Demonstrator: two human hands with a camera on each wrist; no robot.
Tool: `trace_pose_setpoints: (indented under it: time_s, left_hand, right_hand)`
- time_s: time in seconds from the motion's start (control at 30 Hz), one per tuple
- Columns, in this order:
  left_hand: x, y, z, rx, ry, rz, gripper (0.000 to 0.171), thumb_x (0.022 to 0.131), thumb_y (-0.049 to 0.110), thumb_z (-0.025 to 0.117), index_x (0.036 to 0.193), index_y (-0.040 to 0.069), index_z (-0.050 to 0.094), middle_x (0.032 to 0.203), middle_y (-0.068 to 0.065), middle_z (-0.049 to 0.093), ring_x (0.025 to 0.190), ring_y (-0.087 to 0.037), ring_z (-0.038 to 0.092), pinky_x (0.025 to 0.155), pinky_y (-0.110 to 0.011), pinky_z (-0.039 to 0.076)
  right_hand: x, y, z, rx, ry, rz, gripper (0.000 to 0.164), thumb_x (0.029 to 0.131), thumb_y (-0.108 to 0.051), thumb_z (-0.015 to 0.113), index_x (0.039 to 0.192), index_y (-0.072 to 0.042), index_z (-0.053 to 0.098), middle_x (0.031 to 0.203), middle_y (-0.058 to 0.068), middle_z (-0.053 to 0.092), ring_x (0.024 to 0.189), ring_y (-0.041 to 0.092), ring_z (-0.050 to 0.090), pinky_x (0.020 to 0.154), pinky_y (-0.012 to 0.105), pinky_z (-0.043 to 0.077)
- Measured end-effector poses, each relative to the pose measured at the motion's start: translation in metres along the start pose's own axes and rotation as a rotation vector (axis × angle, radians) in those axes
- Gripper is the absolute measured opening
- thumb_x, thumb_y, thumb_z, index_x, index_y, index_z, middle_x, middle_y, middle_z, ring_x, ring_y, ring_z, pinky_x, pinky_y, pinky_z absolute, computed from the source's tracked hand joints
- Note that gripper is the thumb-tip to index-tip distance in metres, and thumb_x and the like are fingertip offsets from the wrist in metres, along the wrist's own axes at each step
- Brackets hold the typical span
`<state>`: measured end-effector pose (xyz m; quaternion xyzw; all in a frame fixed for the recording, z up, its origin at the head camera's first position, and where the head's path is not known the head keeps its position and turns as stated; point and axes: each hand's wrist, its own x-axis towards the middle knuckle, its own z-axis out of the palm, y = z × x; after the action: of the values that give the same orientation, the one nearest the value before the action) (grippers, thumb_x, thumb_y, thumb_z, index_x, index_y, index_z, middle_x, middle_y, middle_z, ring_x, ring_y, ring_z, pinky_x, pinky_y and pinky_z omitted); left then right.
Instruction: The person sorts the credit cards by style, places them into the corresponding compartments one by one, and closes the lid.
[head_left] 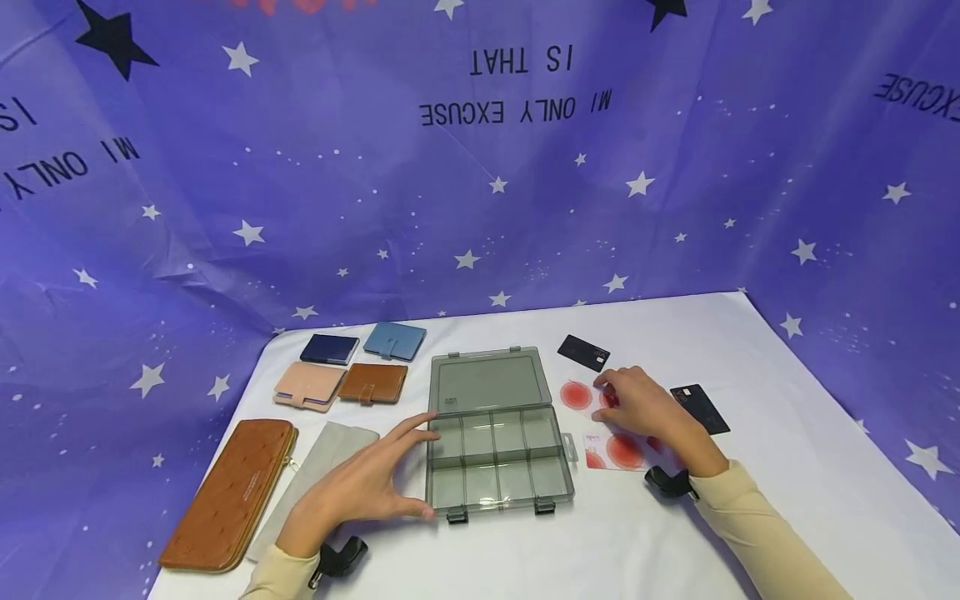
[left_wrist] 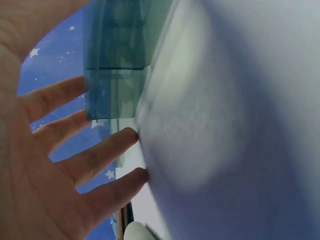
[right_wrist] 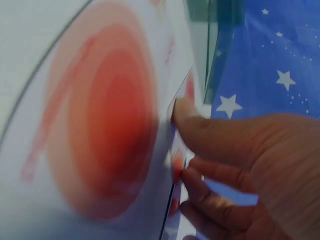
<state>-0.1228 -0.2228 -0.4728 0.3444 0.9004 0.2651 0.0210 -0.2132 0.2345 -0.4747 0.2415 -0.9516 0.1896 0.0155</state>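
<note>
A grey translucent compartment box (head_left: 498, 462) lies on the table with its lid (head_left: 491, 382) folded back. My left hand (head_left: 363, 483) is at the box's left side, fingers spread; in the left wrist view, the hand (left_wrist: 55, 165) has straight fingers by the box (left_wrist: 115, 90). To the right of the box, my right hand (head_left: 648, 404) pinches a white card with red circles (head_left: 576, 395) by its edges, thumb and fingers apart. Nearer me lies a second white card with red circles (head_left: 622, 451), large in the right wrist view, partly under the right wrist.
Two black cards lie at the right, one behind (head_left: 583, 352) and one beside (head_left: 701, 408) the right hand. At the left are blue (head_left: 395, 342), navy (head_left: 328, 349), pink (head_left: 309, 384) and brown (head_left: 372, 382) small wallets, a long brown wallet (head_left: 228, 496) and a grey one (head_left: 300, 479).
</note>
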Motion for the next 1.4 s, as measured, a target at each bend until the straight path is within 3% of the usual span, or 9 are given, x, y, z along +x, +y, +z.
trace_pose_setpoints:
  time_s: [0.1,0.17,0.33,0.43,0.53,0.8,1.03,1.27,1.4]
  left_hand:
    - [0.008,0.001,0.002,-0.009,-0.005,-0.004,0.102,0.077,0.063,0.091,0.155,0.010,0.053,0.174,-0.009,0.035,0.143,-0.036,0.055,0.105,-0.054,0.056]
    - [0.012,0.001,0.004,-0.013,-0.011,-0.014,0.104,0.077,0.064,0.091,0.156,0.009,0.051,0.174,-0.009,0.034,0.144,-0.036,0.055,0.105,-0.055,0.055]
    - [0.011,0.000,0.007,-0.019,-0.016,-0.027,0.100,0.077,0.065,0.090,0.153,0.011,0.055,0.175,-0.006,0.034,0.147,-0.034,0.052,0.107,-0.054,0.055]
    - [0.009,-0.001,0.008,-0.009,-0.003,-0.019,0.096,0.077,0.066,0.090,0.150,0.014,0.057,0.174,-0.006,0.034,0.146,-0.033,0.053,0.104,-0.053,0.056]
    - [0.009,-0.002,0.005,0.000,0.010,-0.013,0.095,0.076,0.064,0.092,0.149,0.016,0.058,0.174,-0.005,0.035,0.144,-0.034,0.056,0.103,-0.054,0.057]
    - [0.007,-0.006,0.000,-0.029,-0.017,-0.023,0.089,0.079,0.063,0.090,0.149,0.015,0.060,0.173,-0.006,0.036,0.148,-0.037,0.051,0.110,-0.057,0.052]
    - [0.009,-0.005,0.003,-0.013,-0.005,-0.024,0.091,0.079,0.063,0.090,0.150,0.016,0.059,0.173,-0.005,0.038,0.150,-0.035,0.049,0.113,-0.056,0.050]
    - [0.010,-0.004,0.004,-0.005,-0.002,-0.035,0.094,0.079,0.062,0.091,0.152,0.014,0.057,0.172,-0.007,0.039,0.151,-0.035,0.047,0.116,-0.057,0.047]
    - [0.012,-0.003,0.003,-0.004,0.005,-0.030,0.096,0.078,0.063,0.091,0.152,0.014,0.055,0.173,-0.007,0.036,0.144,-0.035,0.055,0.107,-0.055,0.054]
  right_hand:
    - [-0.001,-0.002,0.000,0.058,-0.003,0.046,0.036,0.086,-0.013,0.090,0.112,0.004,0.072,0.082,-0.002,0.066,0.080,0.019,0.060,0.076,0.040,0.054]
    - [-0.003,-0.005,0.001,0.040,0.012,0.074,0.033,0.086,-0.015,0.089,0.110,0.001,0.072,0.082,-0.002,0.065,0.081,0.021,0.060,0.073,0.040,0.053]
    - [-0.006,-0.011,0.005,-0.085,0.050,0.103,0.048,0.080,-0.032,0.095,0.110,-0.003,0.073,0.092,0.006,0.066,0.089,0.032,0.060,0.076,0.049,0.051]
    - [-0.005,-0.011,0.006,-0.072,0.033,0.125,0.051,0.078,-0.033,0.096,0.111,-0.003,0.072,0.089,0.003,0.065,0.086,0.029,0.060,0.075,0.048,0.051]
    - [-0.003,-0.010,0.005,-0.024,0.021,0.144,0.045,0.080,-0.029,0.096,0.108,-0.004,0.072,0.083,-0.003,0.064,0.081,0.021,0.059,0.073,0.043,0.050]
    - [-0.001,-0.011,-0.001,-0.082,0.019,0.176,0.052,0.079,-0.034,0.096,0.115,-0.005,0.071,0.098,0.007,0.071,0.095,0.036,0.062,0.080,0.053,0.051]
    - [0.000,-0.004,-0.002,-0.057,0.036,0.169,0.047,0.075,-0.031,0.099,0.103,-0.006,0.070,0.087,0.004,0.061,0.087,0.030,0.056,0.076,0.045,0.046]
    - [0.000,-0.003,-0.010,0.014,0.119,0.174,0.023,0.094,-0.018,0.083,0.113,-0.014,0.072,0.087,0.001,0.076,0.084,0.028,0.069,0.071,0.048,0.051]
    - [0.005,-0.011,-0.022,0.077,0.201,0.192,0.022,0.097,-0.017,0.080,0.118,-0.016,0.072,0.091,0.001,0.080,0.077,0.022,0.070,0.062,0.042,0.049]
